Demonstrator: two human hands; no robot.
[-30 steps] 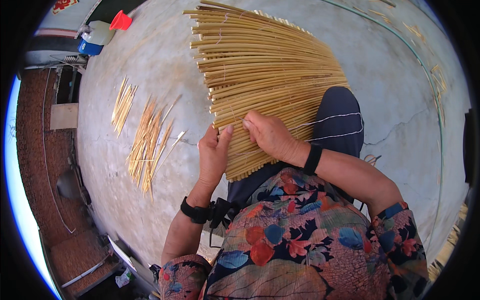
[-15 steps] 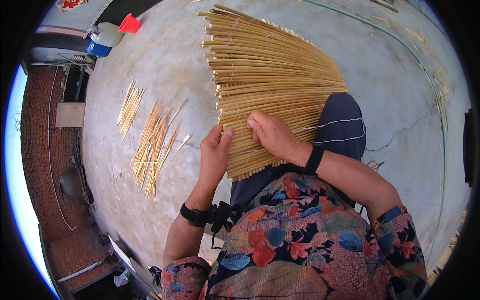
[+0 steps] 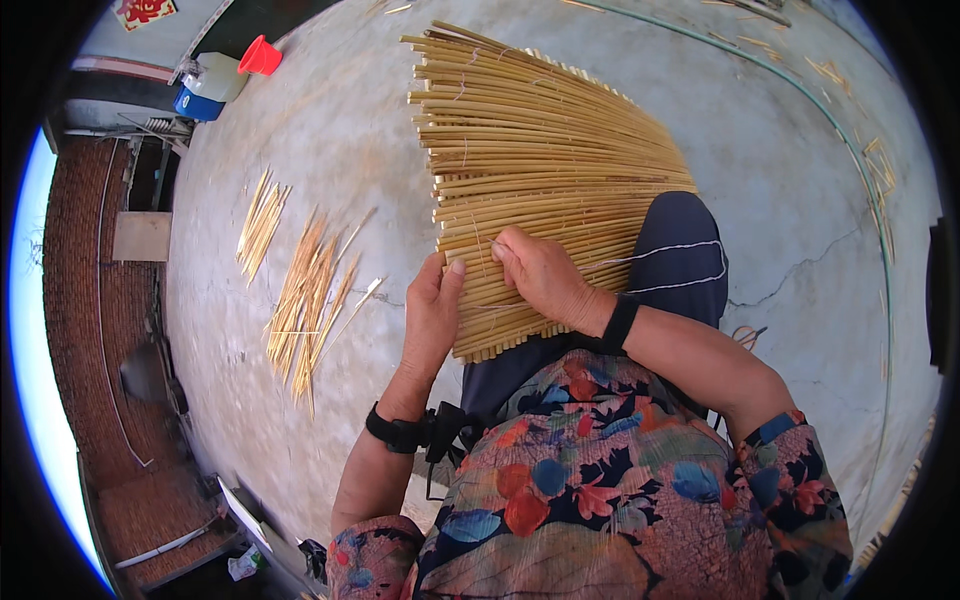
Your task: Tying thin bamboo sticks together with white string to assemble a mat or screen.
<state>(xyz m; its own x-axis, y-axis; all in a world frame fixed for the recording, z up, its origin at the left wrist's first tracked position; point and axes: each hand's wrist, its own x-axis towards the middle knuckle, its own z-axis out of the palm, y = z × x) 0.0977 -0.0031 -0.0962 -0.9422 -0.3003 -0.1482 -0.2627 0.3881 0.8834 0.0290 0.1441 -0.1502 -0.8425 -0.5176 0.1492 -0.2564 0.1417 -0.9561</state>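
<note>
A mat of straw-coloured stalks (image 3: 550, 140), stitched side by side with thin thread, spreads from my lap out over the floor. My left hand (image 3: 432, 305) grips its left edge, thumb on top and fingers going underneath. Over the near part of the mat, my right hand (image 3: 540, 270) is closed in a pinch at a thread line; whatever is between its fingertips is too small to make out. White thread (image 3: 690, 287) trails from beneath that hand in a loop across my right knee (image 3: 680, 240).
Loose stalks lie in a small bundle (image 3: 263, 225) and a larger tied bundle (image 3: 305, 300) on the concrete floor to the left. Scissors (image 3: 748, 336) rest right of my knee. A green hose (image 3: 840, 125) curves along the right. A red bucket (image 3: 260, 56) stands far left.
Both hands keep their places on the mat, with only a slight shift of the right fingers. The whole view has moved a little.
</note>
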